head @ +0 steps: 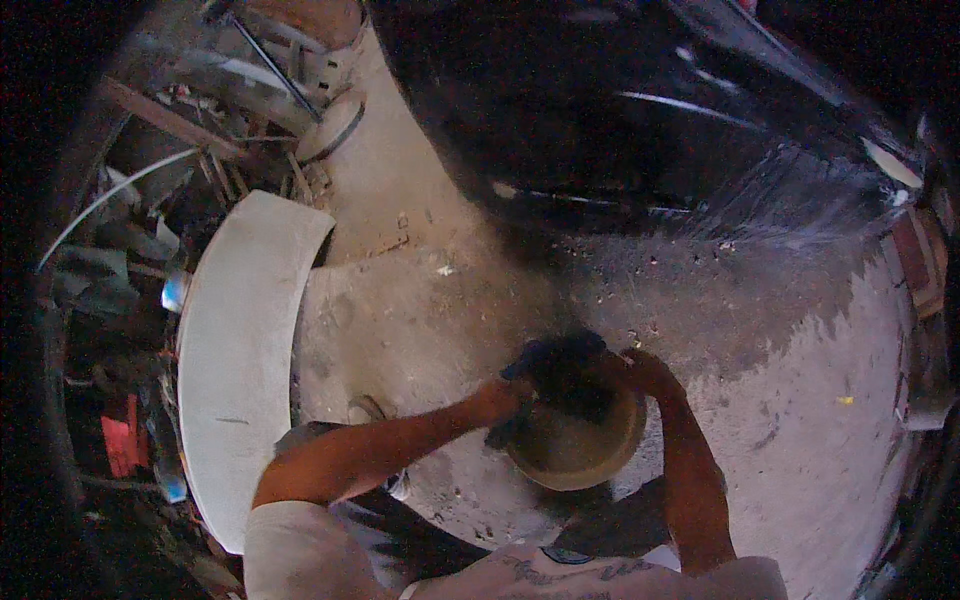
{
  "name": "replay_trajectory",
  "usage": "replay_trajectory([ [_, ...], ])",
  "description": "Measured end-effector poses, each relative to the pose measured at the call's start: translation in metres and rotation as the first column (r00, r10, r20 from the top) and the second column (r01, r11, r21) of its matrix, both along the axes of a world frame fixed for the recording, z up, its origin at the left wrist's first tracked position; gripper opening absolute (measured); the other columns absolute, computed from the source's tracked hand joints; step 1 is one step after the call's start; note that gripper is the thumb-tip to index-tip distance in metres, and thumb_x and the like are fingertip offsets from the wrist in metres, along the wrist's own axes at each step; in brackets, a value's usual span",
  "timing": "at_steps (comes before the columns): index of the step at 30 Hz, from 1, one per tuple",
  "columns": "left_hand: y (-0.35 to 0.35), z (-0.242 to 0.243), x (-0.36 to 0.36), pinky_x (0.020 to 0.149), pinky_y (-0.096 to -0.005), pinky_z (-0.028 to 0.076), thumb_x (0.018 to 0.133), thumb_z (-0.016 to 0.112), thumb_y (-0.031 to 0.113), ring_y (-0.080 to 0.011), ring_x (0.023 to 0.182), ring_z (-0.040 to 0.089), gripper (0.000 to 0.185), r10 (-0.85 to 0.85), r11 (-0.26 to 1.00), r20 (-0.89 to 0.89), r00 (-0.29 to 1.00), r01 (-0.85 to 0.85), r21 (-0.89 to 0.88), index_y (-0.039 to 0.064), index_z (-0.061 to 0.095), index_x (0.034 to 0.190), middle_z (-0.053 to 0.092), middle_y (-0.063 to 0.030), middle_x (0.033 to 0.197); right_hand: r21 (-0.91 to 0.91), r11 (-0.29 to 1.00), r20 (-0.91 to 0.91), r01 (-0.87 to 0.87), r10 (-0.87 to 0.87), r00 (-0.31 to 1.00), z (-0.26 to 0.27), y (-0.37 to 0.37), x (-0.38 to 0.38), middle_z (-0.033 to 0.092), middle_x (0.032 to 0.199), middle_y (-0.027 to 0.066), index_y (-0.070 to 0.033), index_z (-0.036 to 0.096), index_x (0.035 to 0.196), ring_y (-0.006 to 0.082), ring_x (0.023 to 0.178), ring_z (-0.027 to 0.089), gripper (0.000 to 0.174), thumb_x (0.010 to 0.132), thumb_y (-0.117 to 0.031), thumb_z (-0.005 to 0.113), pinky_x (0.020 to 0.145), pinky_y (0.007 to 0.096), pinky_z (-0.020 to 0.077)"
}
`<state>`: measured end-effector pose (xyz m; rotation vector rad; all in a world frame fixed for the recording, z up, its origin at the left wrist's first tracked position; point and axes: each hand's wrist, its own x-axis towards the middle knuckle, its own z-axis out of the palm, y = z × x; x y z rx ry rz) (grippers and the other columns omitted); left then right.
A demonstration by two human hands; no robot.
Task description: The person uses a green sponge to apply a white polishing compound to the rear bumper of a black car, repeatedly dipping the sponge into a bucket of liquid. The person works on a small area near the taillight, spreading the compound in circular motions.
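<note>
A round bucket or basin (577, 478) with a pale rim stands before me, low in the middle of the view. A dark cloth (562, 367) is bunched over its far side. My left hand (514, 397) grips the cloth at the left rim. On the right, my right hand (630, 367) is at the cloth's other end, near the rim; its fingers are blurred and dark. What lies inside the bucket is too dark to tell.
A dark glossy car body (600, 150) fills the upper right. A long pale curved panel (240, 360) lies at left, beside piled scrap and wooden pieces (172, 120). The concrete floor (787, 450) has a wet patch near the car.
</note>
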<state>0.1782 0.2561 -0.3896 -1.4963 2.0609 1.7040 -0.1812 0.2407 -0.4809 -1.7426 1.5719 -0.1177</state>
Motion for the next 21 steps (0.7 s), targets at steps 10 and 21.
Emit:
replay_trajectory([
  [10, 0.003, -0.12, 0.021, 0.1, -0.055, 0.052, 0.105, 0.048, 0.049, -0.047, 0.116, 0.067, 0.053, 0.121, 0.992, -0.132, 0.984, -0.115, 0.055, 0.005, 0.07, 0.125, 0.071, -0.0265, 0.124, -0.119, 0.885, -0.199, 0.451, -0.466, 0.862, 0.017, 0.089, 0.03, 0.073, 0.098, 0.0313, -0.002, 0.075, 0.108, 0.0488, 0.097, 0.071, 0.049, 0.101, -0.046, 0.056, 0.082, 0.0563, 0.0568],
  [21, -0.118, -0.129, 0.12, 0.094, -0.0529, 0.055, 0.103, 0.048, 0.058, -0.0455, 0.104, 0.072, 0.068, 0.183, 0.977, -0.014, 0.983, -0.184, -0.111, -0.004, 0.076, 0.105, 0.074, -0.0312, 0.103, -0.06, 0.814, -0.22, 0.578, -0.576, 0.787, 0.015, 0.034, 0.167, 0.074, 0.098, 0.0281, 0.0, 0.076, 0.101, 0.0487, 0.096, 0.072, 0.072, 0.105, -0.061, 0.038, 0.086, 0.0558, 0.0555],
])
